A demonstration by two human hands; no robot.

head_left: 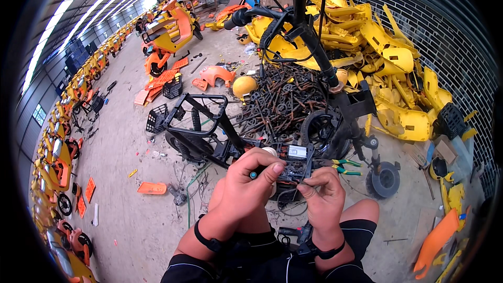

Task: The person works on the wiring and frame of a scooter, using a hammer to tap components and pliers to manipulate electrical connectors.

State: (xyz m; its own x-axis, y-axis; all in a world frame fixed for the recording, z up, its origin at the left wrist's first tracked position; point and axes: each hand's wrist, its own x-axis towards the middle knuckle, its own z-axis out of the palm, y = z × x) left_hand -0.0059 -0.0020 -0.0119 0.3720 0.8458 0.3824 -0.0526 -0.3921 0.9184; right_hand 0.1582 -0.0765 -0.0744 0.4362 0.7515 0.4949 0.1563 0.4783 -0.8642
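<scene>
I have the left hand [250, 178] curled around a small round teal-ended piece [253, 175], the right hand [326, 194] pinched narrow, on what I can't tell. Both sit over the stripped black tubular-metal scooter frame [230, 131], on grey concrete floor [120, 152] near glossy curved yellow plastic panels [361, 36] and rust-brown metal parts [277, 99].

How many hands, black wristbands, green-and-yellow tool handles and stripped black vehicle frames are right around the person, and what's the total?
Hands: 2
Black wristbands: 2
Green-and-yellow tool handles: 2
Stripped black vehicle frame: 1
Total: 7
</scene>
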